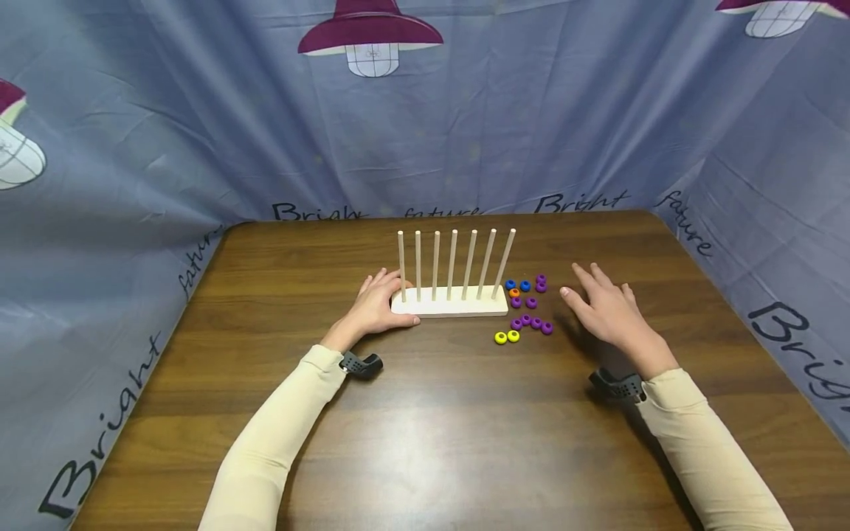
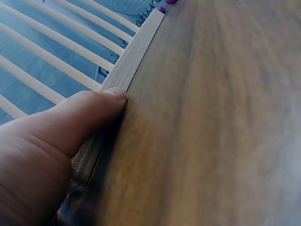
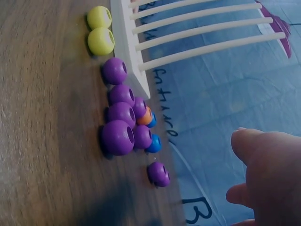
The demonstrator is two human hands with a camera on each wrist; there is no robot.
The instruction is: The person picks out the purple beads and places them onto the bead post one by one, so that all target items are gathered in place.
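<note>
The left hand [image 1: 380, 308] grips the left end of the upright wooden peg rack [image 1: 451, 304] on the table [image 1: 465, 413], its far fingertips hard to make out. Near the rack's right end lie yellow beads [image 1: 501, 341], an orange bead [image 1: 514, 295], blue beads [image 1: 525, 287] and purple beads [image 1: 536, 324]; farther right, the right hand [image 1: 609, 313] hovers released, fingers spread.

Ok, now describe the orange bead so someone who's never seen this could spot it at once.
On the brown table stands a pale wooden peg rack, its left end held by the left hand. Just off its right end lies a loose group of small round beads. The orange bead sits there close to two blue beads, the only orange one among purple, blue and yellow.
</note>
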